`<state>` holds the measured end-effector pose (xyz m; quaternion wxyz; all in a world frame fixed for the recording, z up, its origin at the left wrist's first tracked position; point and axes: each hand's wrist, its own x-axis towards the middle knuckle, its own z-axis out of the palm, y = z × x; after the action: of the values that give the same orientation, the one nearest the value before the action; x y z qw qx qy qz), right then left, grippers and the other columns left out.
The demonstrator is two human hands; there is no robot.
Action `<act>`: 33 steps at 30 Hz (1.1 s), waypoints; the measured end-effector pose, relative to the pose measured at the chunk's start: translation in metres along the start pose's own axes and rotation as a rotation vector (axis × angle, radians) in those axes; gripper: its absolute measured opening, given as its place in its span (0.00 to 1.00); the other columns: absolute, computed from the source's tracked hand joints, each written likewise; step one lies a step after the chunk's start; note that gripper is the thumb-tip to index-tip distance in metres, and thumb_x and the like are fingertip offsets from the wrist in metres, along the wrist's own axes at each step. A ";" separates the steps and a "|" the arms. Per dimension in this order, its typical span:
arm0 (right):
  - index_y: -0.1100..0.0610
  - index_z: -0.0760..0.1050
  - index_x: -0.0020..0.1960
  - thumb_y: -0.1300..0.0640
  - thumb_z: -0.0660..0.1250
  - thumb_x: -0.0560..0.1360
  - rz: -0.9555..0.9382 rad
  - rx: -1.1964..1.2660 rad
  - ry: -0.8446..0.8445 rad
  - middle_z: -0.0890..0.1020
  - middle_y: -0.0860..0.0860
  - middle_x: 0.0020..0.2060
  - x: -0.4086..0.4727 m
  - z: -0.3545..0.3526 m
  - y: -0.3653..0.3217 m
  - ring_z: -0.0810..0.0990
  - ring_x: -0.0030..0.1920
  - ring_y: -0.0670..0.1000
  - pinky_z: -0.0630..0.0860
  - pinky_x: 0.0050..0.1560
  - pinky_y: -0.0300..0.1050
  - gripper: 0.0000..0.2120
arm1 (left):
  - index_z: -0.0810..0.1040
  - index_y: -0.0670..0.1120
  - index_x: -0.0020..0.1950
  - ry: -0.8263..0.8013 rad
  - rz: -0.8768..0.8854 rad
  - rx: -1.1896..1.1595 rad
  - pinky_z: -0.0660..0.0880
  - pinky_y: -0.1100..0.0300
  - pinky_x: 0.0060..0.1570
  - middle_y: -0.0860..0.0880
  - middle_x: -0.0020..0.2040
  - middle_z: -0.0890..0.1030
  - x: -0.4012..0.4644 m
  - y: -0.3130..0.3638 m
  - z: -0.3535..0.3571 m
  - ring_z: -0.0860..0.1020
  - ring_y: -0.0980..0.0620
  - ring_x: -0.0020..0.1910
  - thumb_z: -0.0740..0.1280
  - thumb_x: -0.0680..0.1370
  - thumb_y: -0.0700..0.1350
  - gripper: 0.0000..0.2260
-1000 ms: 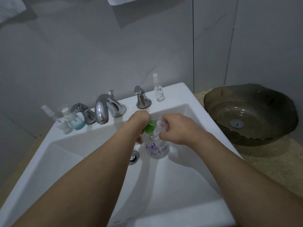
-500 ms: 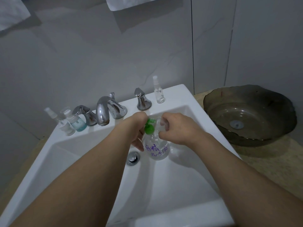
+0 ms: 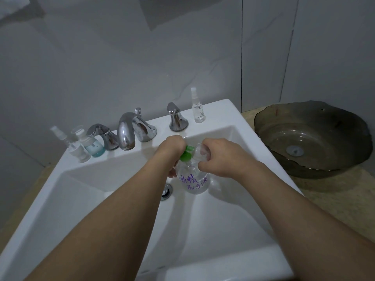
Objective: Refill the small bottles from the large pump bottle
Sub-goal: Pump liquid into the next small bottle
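Observation:
A large clear pump bottle [image 3: 194,182] with purple writing and a green pump head [image 3: 186,154] stands in the white sink [image 3: 233,209]. My left hand [image 3: 170,151] grips the bottle at its neck beside the green pump. My right hand [image 3: 219,157] holds a small clear bottle [image 3: 200,153] against the pump's nozzle. Three small bottles wait on the sink's back ledge: a clear spray bottle [image 3: 197,106] at the right, a blue-filled bottle [image 3: 92,145] and a clear spray bottle [image 3: 73,148] at the left.
A chrome faucet [image 3: 126,130] with two handles [image 3: 177,118] stands on the ledge behind my hands. The drain plug [image 3: 166,191] sits left of the pump bottle. A dark glass basin [image 3: 310,138] rests on the speckled counter [image 3: 328,191] at the right.
My hands and both bottles hold nearly the same pose; only the camera has shifted slightly, lowering the scene in view.

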<state>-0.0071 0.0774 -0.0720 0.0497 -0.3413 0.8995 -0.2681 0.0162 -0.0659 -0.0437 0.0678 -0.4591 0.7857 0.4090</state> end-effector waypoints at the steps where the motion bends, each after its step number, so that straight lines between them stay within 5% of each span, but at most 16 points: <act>1: 0.50 0.70 0.44 0.47 0.68 0.65 0.001 -0.001 -0.002 0.77 0.47 0.39 0.000 0.000 0.000 0.76 0.40 0.52 0.70 0.36 0.44 0.12 | 0.76 0.33 0.45 0.007 0.001 0.002 0.78 0.35 0.43 0.32 0.43 0.80 0.000 0.000 0.000 0.82 0.32 0.35 0.53 0.73 0.39 0.14; 7: 0.51 0.72 0.46 0.48 0.68 0.65 0.004 0.011 -0.012 0.78 0.47 0.40 -0.001 -0.001 0.000 0.77 0.42 0.52 0.71 0.38 0.45 0.12 | 0.76 0.33 0.46 0.023 0.005 0.009 0.78 0.35 0.43 0.32 0.44 0.80 -0.002 0.000 0.001 0.82 0.32 0.36 0.52 0.72 0.40 0.15; 14: 0.48 0.68 0.40 0.48 0.68 0.64 -0.012 0.021 0.029 0.77 0.46 0.40 -0.001 -0.004 -0.001 0.76 0.40 0.51 0.67 0.35 0.43 0.10 | 0.78 0.36 0.47 -0.126 -0.037 0.098 0.78 0.45 0.40 0.36 0.41 0.83 0.001 -0.001 -0.010 0.83 0.35 0.37 0.52 0.67 0.52 0.25; 21: 0.49 0.72 0.45 0.47 0.67 0.64 -0.013 0.039 0.069 0.79 0.46 0.41 0.000 -0.005 -0.001 0.77 0.42 0.51 0.73 0.41 0.44 0.13 | 0.81 0.37 0.46 -0.185 -0.048 0.132 0.77 0.36 0.33 0.37 0.36 0.84 0.004 0.002 -0.016 0.83 0.35 0.40 0.54 0.65 0.54 0.26; 29: 0.50 0.69 0.44 0.47 0.67 0.64 -0.018 0.016 0.040 0.77 0.46 0.40 0.000 -0.004 0.001 0.76 0.40 0.52 0.67 0.35 0.44 0.12 | 0.79 0.35 0.45 -0.040 -0.032 0.098 0.78 0.43 0.47 0.35 0.40 0.83 -0.002 0.001 -0.005 0.83 0.36 0.38 0.52 0.69 0.46 0.20; 33: 0.50 0.70 0.44 0.46 0.68 0.65 -0.014 0.000 0.001 0.76 0.47 0.39 0.000 -0.001 0.001 0.76 0.40 0.52 0.66 0.35 0.44 0.13 | 0.76 0.36 0.42 0.032 0.048 0.111 0.79 0.50 0.28 0.34 0.43 0.82 0.000 0.000 0.000 0.83 0.35 0.36 0.52 0.74 0.40 0.14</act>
<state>-0.0082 0.0784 -0.0720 0.0474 -0.3473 0.8972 -0.2688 0.0163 -0.0657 -0.0433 0.0710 -0.4422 0.8189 0.3589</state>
